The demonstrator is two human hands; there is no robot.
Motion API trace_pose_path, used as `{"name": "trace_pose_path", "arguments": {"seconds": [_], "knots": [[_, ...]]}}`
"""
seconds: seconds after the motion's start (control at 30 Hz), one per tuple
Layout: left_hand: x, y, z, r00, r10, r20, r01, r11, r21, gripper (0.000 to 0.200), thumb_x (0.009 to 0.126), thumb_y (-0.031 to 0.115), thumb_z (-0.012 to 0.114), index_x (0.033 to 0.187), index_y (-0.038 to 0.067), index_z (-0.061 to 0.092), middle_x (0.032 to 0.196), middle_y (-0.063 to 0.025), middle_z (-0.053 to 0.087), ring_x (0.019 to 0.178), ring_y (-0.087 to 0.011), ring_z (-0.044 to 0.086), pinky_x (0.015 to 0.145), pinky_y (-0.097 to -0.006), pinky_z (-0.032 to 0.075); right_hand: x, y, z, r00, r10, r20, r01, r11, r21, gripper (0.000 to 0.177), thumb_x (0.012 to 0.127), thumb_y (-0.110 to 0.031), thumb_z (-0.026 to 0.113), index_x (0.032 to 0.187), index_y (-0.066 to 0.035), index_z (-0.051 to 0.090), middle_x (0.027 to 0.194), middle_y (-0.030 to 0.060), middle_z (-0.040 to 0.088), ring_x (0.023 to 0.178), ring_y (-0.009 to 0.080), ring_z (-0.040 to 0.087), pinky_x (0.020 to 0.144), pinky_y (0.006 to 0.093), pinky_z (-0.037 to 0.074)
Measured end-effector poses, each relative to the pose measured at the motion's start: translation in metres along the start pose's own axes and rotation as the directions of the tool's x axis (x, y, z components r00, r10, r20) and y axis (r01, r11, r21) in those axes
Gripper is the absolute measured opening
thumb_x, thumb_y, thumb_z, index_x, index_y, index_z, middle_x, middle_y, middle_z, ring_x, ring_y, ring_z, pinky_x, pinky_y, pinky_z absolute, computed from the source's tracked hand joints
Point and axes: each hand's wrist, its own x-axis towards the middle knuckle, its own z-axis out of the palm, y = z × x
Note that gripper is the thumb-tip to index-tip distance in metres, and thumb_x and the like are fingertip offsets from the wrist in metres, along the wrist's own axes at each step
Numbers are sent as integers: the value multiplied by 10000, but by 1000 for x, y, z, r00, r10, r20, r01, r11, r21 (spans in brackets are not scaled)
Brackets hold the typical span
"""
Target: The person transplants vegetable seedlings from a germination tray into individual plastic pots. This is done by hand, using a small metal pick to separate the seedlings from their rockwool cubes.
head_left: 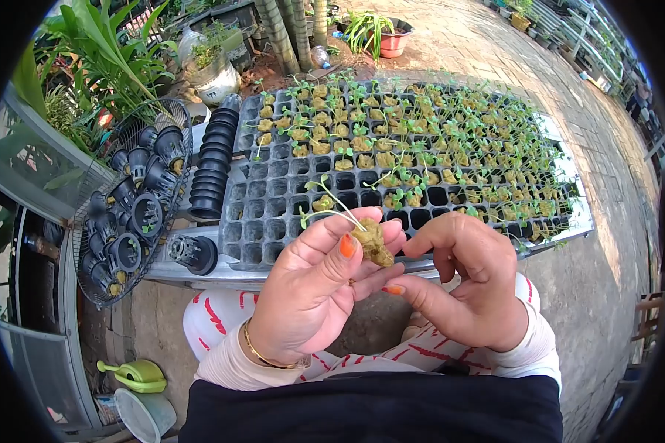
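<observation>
My left hand [314, 288] is raised over my lap and pinches a seedling plug [373, 242], a small yellowish sponge cube with a thin green sprout [331, 201] curving up and left. My right hand [469, 277] sits just to the right, fingers curled, its index fingertip touching the left hand under the plug. Right behind both hands lies a black seedling tray [266, 214] on a metal bench; many cells hold sprouted plugs [421, 140], while the near left cells are bare.
A wire basket [125, 140] full of black net pots stands at the left, with a stack of net pots [210, 166] lying beside it and one loose pot [192, 252] on the bench edge. A green watering can [137, 375] and white bucket sit on the ground. Potted plants at the back.
</observation>
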Motion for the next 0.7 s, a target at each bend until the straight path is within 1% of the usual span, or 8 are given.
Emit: {"name": "trace_pose_path", "arguments": {"seconds": [0.07, 0.13, 0.2, 0.27, 0.3, 0.37, 0.53, 0.7], "knots": [[1, -2, 1, 1000, 1, 8, -2, 1000, 26, 407, 943, 200, 521, 1292, 27, 401, 1277, -165, 521, 1200, -311, 504, 1016, -522, 406, 0, 1, 5, 1000, -8, -2, 8, 1000, -8, 327, 690, -161, 818, 878, -19, 591, 768, 15, 589, 483, 38, 395, 424, 186, 281], [3, -6, 3, 1000, 11, 3, -11, 999, 53, 398, 938, 213, 532, 1273, 29, 420, 1265, -147, 522, 1153, -266, 530, 1001, -492, 429, -2, 2, 14, 997, 23, -75, -19, 999, 43, 341, 699, -154, 816, 896, -10, 579, 766, 14, 588, 485, 19, 396, 417, 171, 273], [3, -6, 7, 1000, 14, -24, -13, 999, 45, 401, 935, 218, 540, 1269, 28, 423, 1262, -140, 521, 1140, -254, 533, 998, -478, 433, 0, 0, 17, 994, 24, -107, -18, 999, 51, 325, 704, -116, 806, 897, -6, 569, 767, 12, 587, 487, 6, 400, 413, 163, 270], [4, -5, 8, 999, 19, -48, -17, 999, 41, 404, 932, 224, 547, 1264, 28, 425, 1258, -132, 521, 1127, -241, 537, 996, -465, 436, 0, -3, 15, 988, 118, -99, -109, 990, 85, 258, 705, -14, 750, 893, -13, 574, 790, 69, 623, 552, 83, 520, 426, 215, 391], [3, -5, 8, 998, 18, -52, -16, 999, 41, 403, 932, 224, 548, 1265, 32, 426, 1261, -130, 521, 1127, -240, 536, 984, -447, 443, -1, -4, 15, 988, 114, -102, -105, 991, 84, 258, 705, -14, 750, 893, -13, 574, 790, 69, 623, 552, 83, 520, 426, 215, 391], [3, -5, 8, 999, 19, -50, -17, 999, 43, 401, 933, 224, 549, 1265, 35, 427, 1263, -128, 521, 1128, -238, 535, 973, -430, 450, -1, -4, 15, 978, 194, -71, -182, 973, 142, 256, 715, -6, 737, 909, -11, 570, 781, 68, 622, 528, 68, 513, 426, 207, 387], [4, -5, 8, 997, 11, -74, -8, 999, 33, 401, 933, 231, 555, 1270, 48, 437, 1242, -127, 534, 1104, -248, 547, 905, -373, 471, 0, -2, 18, 974, 212, -81, -190, 957, 217, 267, 727, 8, 724, 937, -5, 559, 772, 63, 621, 537, 45, 505, 433, 195, 380], [3, -7, 5, 997, 9, -72, -5, 998, 56, 402, 933, 230, 553, 1271, 44, 437, 1211, -140, 542, 1084, -271, 557, 896, -375, 473, 1, -4, 16, 961, 273, -39, -249, 919, 307, 295, 734, 38, 699, 976, 1, 535, 766, 54, 610, 558, 37, 510, 439, 187, 377]]}}
